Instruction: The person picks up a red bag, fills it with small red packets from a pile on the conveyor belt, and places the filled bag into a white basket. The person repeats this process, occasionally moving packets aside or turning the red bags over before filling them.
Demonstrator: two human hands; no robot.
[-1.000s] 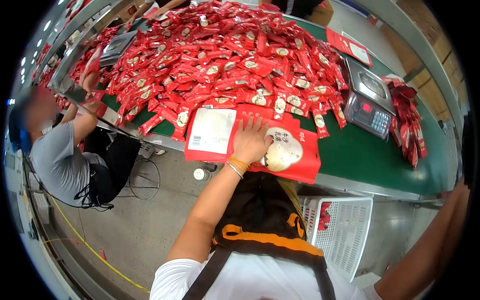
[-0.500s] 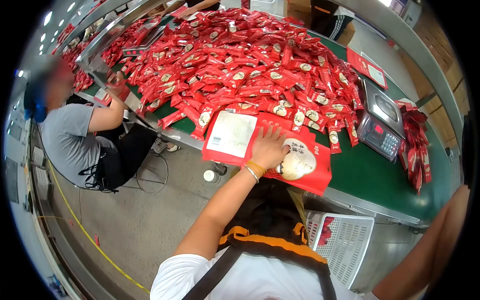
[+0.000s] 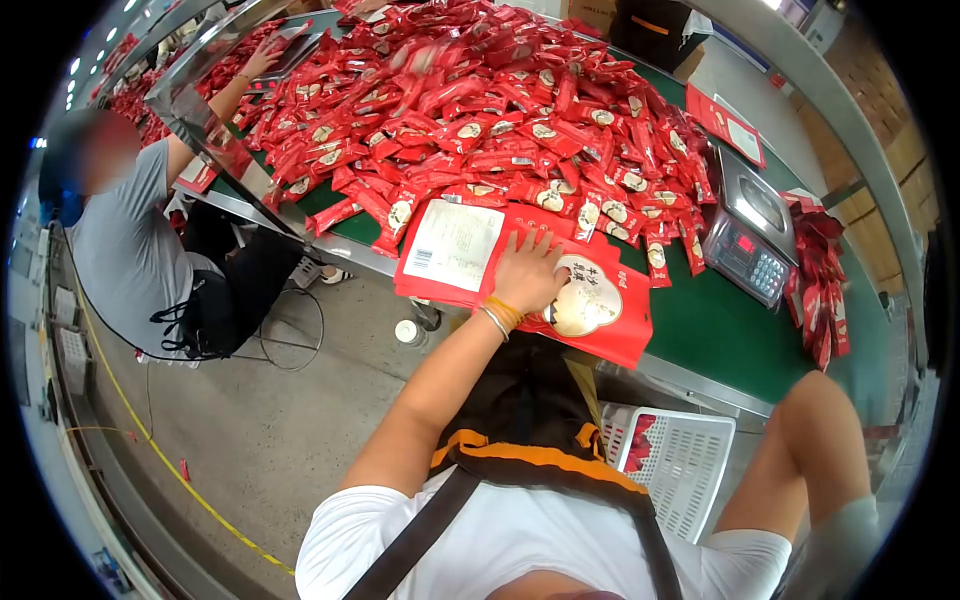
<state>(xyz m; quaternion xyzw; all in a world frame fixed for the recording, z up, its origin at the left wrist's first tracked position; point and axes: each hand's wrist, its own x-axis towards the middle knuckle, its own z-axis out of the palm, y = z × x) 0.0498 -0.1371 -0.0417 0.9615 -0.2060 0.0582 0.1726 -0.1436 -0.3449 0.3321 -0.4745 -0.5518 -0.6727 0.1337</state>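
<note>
My left hand point(image 3: 530, 275) lies flat on a stack of red printed pouches point(image 3: 620, 325) at the table's front edge, its fingers spread. The top pouches show a white label with a barcode and a cream picture panel with dark characters. My right arm is bent at the lower right, elbow raised, with a blurred pale grey shape below the forearm; the right hand itself does not show. Beyond the pouches rises a big heap of small red sachets point(image 3: 480, 130). To their right stands a digital scale point(image 3: 750, 250) with a steel pan and a lit red display.
More red packets point(image 3: 820, 280) hang by the scale on the green table point(image 3: 690, 335). A white plastic basket point(image 3: 690, 470) is under the table edge. At the left, a seated person point(image 3: 130, 240) reaches toward another scale point(image 3: 290, 55). A metal rail frames the table.
My right arm has swung in from the right edge and is now folded at the elbow. My left hand stays on the pouches. The seated person's arm has stretched out toward the far scale.
</note>
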